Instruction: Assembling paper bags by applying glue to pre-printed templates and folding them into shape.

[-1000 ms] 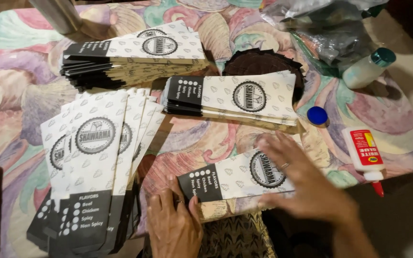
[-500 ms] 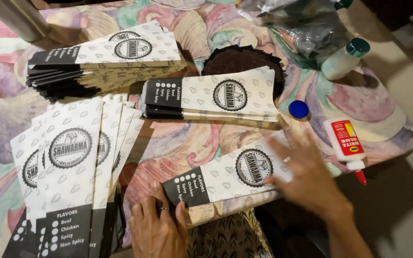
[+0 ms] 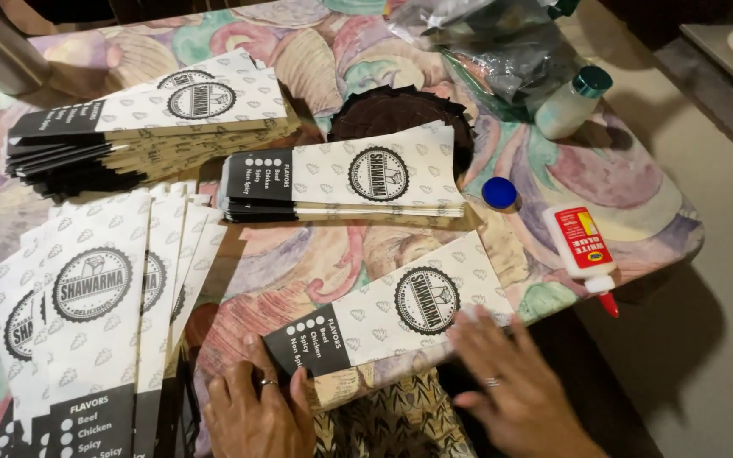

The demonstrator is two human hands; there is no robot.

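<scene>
- Pastel shell-patterned cloth covers the table (image 3: 316, 254); beige floor lies to its right.
- My left hand (image 3: 256, 411) rests flat, fingers loose, fingertips touching the dark end of a printed paper sleeve (image 3: 392, 314) at the near edge.
- My right hand (image 3: 515, 386) lies open, palm down, at the sleeve's white end, gripping nothing.
- Farther off: a stack of sleeves (image 3: 341, 182), a glue bottle (image 3: 583, 250), a blue cap (image 3: 499, 193).

We see warm overhead light, dark shadow at four o'clock, and our right hand (image 3: 515, 386) motion-blurred.
</scene>
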